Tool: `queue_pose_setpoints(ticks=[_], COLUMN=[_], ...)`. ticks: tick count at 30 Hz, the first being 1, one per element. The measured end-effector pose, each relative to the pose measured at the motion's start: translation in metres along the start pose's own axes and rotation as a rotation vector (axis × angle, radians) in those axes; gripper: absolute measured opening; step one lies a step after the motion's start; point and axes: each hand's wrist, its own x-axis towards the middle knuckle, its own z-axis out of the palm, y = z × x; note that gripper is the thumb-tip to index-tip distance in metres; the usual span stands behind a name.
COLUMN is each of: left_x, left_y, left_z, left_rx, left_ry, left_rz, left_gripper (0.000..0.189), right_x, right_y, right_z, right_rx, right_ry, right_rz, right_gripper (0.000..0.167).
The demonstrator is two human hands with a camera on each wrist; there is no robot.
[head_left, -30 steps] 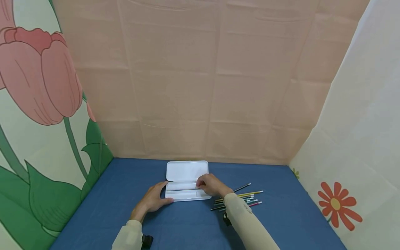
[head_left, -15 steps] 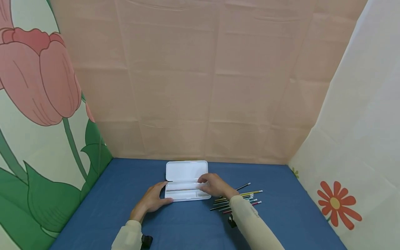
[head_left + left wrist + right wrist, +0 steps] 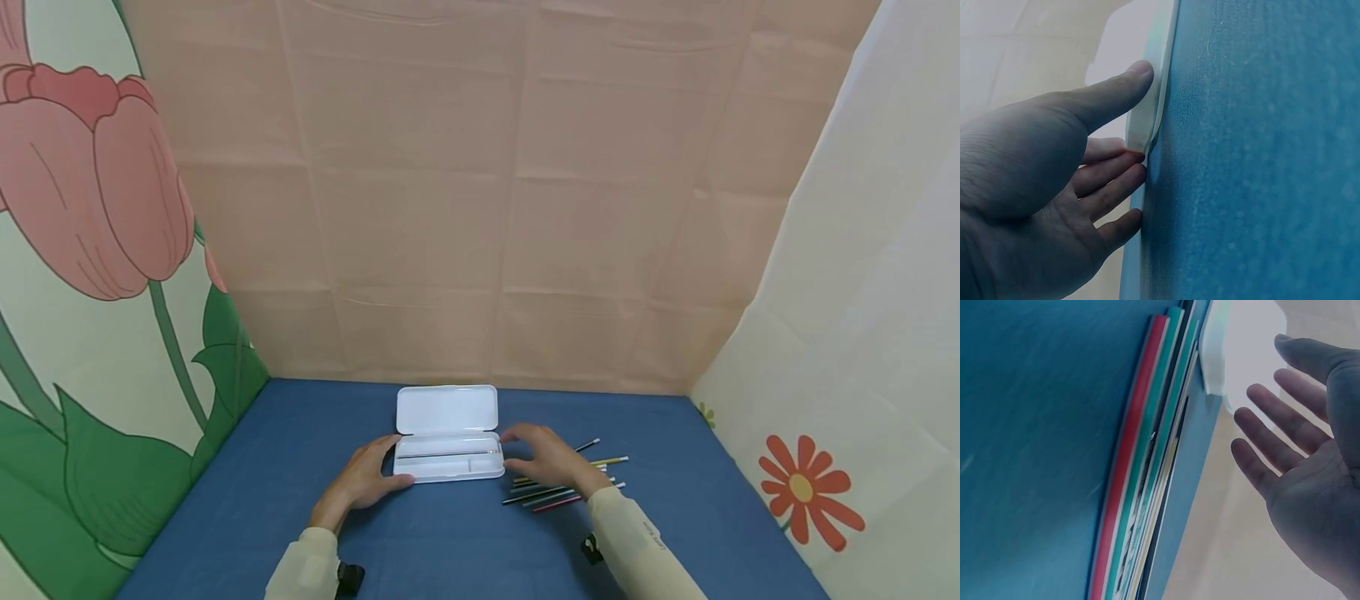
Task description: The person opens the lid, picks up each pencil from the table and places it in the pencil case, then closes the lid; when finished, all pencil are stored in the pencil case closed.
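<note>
A white hinged pencil case (image 3: 442,468) lies with its lid raised on the blue cloth. Along its inside runs one thin pencil (image 3: 450,454). My left hand (image 3: 365,475) holds the case at its left end, thumb at the front edge and fingers by the back; in the left wrist view the fingertips touch the case's end wall (image 3: 1141,125). My right hand (image 3: 551,457) is off the case's right end with fingers spread, holding nothing. Beneath and beside it lies a loose pile of pencils (image 3: 551,497), with a red one (image 3: 1138,394) outermost in the right wrist view.
The blue cloth (image 3: 435,542) covers the table. A beige sheet (image 3: 480,250) hangs behind, a tulip-printed sheet (image 3: 90,192) at the left, and a white sheet with a red flower (image 3: 802,487) at the right.
My right hand has come out of the case and moved right, its fingers spreading. The pencil inside the case shows more fully. My left hand stays at the left end.
</note>
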Motion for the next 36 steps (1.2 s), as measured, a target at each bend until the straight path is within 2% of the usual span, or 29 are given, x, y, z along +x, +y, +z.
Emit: queue_pose_setpoints(ticks=[8,17,24,36], left_x=[-0.001,0.000,-0.001,0.000], left_y=[-0.002,0.000,0.001,0.002], left_z=[0.000,0.000,-0.001,-0.002], left_rx=[-0.009,-0.004,-0.014,-0.017], left_ry=[-0.007,-0.014,-0.003,-0.011], left_rz=[0.002,-0.008,-0.007,-0.017], left_gripper=[0.087,0.088,0.086,0.087], right_x=[-0.025,-0.054,-0.077,-0.115], right_y=[0.012,0.027,0.041,0.070], right_z=[-0.005,-0.011,-0.018,-0.028], right_rx=[0.001,0.008,-0.008,-0.046], right_ry=[0.003,0.007,0.044,0.120], right_rz=[0.005,0.046,0.050,0.133], right_gripper=[0.044,0.044,0.043,0.032])
